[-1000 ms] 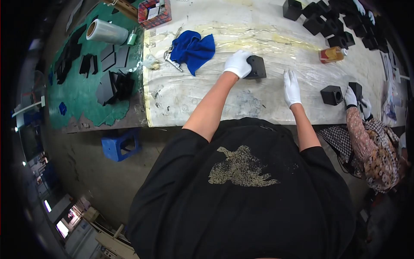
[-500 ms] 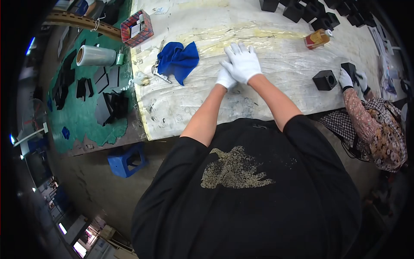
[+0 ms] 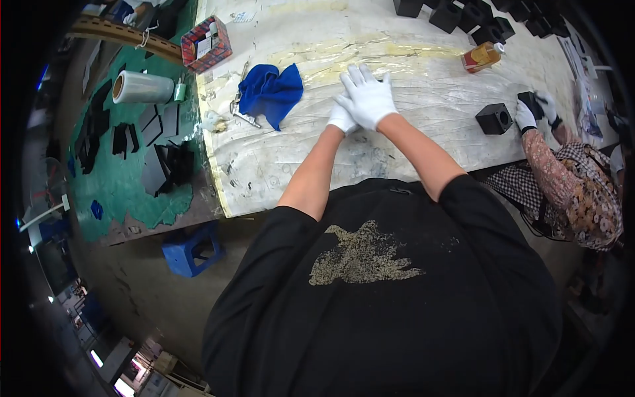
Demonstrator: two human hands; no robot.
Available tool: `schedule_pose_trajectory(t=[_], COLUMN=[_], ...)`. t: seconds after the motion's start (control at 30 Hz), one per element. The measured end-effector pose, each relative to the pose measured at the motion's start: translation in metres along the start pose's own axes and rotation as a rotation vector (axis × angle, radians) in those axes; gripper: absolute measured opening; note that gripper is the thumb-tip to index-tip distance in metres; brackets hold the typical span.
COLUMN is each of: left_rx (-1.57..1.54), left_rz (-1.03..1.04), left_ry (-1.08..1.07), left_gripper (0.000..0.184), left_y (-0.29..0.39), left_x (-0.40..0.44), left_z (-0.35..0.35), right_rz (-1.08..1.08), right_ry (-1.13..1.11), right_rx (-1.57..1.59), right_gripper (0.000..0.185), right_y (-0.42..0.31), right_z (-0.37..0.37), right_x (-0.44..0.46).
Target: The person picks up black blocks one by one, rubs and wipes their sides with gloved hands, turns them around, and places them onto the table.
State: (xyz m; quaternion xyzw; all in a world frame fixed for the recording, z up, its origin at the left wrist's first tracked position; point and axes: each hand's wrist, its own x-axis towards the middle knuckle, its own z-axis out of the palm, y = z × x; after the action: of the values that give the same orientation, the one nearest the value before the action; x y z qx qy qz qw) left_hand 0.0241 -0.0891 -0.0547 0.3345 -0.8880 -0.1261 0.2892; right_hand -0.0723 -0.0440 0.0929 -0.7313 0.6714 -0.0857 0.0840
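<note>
My right hand [image 3: 369, 99], in a white glove, lies palm down with its fingers spread, over my left hand [image 3: 342, 119]. The left hand's fingers are hidden beneath it, and whatever lies under the two hands cannot be seen. Left of them on the white-covered table [image 3: 291, 159] is a crumpled blue cloth [image 3: 270, 94], partly over a metal air gun [image 3: 245, 116]. No black box shows beside my hands.
At right, a co-worker's gloved hands hold a black box [image 3: 527, 100] beside another black box [image 3: 494, 119]. A bottle [image 3: 482, 57] stands behind, near several black boxes [image 3: 471, 18]. Left are a basket [image 3: 206, 45], film roll [image 3: 142, 87], black panels [image 3: 165, 169] and blue stool [image 3: 190, 253].
A second ago my left hand was on a black box and my right hand was apart. My right hand has moved left onto my left hand, and the box is out of sight. The view has shifted.
</note>
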Motion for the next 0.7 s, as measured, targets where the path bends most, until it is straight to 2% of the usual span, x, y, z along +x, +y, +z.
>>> schedule_pose_trajectory(t=[0.03,0.07,0.13,0.17,0.2,0.27,0.33,0.37,0.4,0.47,0.53,0.57,0.67,0.7], left_rx=[0.194,-0.054,-0.546,-0.633,-0.580,-0.500,-0.489,-0.506,-0.512,-0.283,-0.463,-0.689,-0.557,-0.530], left_rz=[0.140,-0.088,-0.558,-0.495,-0.535,-0.530,-0.524,-0.485,-0.411,-0.237,-0.418,-0.554,-0.572,-0.540], left_ry=[0.111,-0.033,-0.317,-0.236,-0.258,-0.367,-0.345,-0.291,-0.231,-0.221,-0.327,-0.278,-0.267,-0.280], left_gripper=[0.098,0.097,0.097,0.098,0.103,0.078,0.086,0.090,0.094,0.102,0.109,0.115,0.113,0.094], left_y=[-0.004,0.005,0.022,0.020,0.032,0.036,0.032,0.026,0.016,0.000,0.005,0.015,0.034,0.029], left_x=[0.000,0.004,0.009,0.007,0.016,0.017,0.013,0.008,0.003,-0.004,-0.003,0.004,0.015,0.009], left_z=[0.010,-0.009,-0.051,-0.042,-0.061,-0.070,-0.062,-0.051,-0.031,-0.012,-0.026,-0.039,-0.064,-0.055], right_rz=[-0.023,-0.045,0.003,0.016,0.000,-0.036,0.061,0.053,-0.037,-0.198,-0.100,-0.055,-0.016,0.011], right_ry=[0.051,0.097,0.050,0.038,0.073,0.132,0.098,-0.106,0.008,-0.033,0.069,0.122,0.084,0.074], right_rx=[-0.017,-0.033,-0.133,-0.185,-0.203,-0.247,-0.048,0.062,0.009,-0.092,-0.057,-0.043,-0.159,-0.128], right_gripper=[0.055,0.054,0.055,0.055,0.056,0.058,0.059,0.062,0.062,0.064,0.063,0.063,0.063,0.062], right_y=[0.001,0.007,0.045,0.061,0.068,0.070,0.040,0.014,0.000,-0.007,0.017,0.023,0.069,0.061], right_z=[0.009,0.016,0.026,0.024,0.019,0.003,-0.006,-0.027,-0.008,0.012,0.023,0.025,0.016,0.010], right_x=[0.015,0.027,0.043,0.051,0.043,0.013,-0.009,-0.011,-0.015,0.023,0.050,0.056,0.029,0.020])
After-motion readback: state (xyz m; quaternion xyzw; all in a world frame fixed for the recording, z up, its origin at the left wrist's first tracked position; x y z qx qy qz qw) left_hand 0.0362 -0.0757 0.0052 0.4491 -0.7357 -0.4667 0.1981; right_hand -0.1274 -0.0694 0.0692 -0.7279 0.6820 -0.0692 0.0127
